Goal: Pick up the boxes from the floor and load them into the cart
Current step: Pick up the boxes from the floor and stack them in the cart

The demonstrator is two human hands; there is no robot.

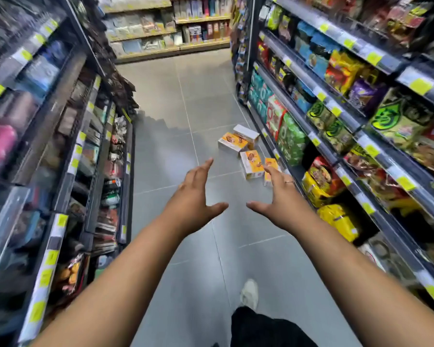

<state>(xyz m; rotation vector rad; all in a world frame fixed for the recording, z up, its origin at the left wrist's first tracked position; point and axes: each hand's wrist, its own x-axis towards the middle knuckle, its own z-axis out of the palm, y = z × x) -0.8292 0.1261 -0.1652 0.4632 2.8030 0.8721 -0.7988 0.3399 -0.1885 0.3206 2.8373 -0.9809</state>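
Several orange and white boxes lie scattered on the grey tiled aisle floor by the right shelf: one box (232, 143) at the left, a white-topped box (246, 134) behind it, a nearer box (251, 164), and one (269, 171) partly hidden behind my right hand. My left hand (195, 197) and my right hand (277, 200) are both stretched out in front of me, fingers straight and spread, holding nothing. Both hands hover well above the floor, short of the boxes. No cart is in view.
Stocked shelves line the aisle on the left (60, 171) and right (348, 146), leaving a narrow strip of grey floor (166, 151). More shelving (166, 28) crosses the far end. My white shoe (249, 294) and dark trouser leg (261, 329) show below.
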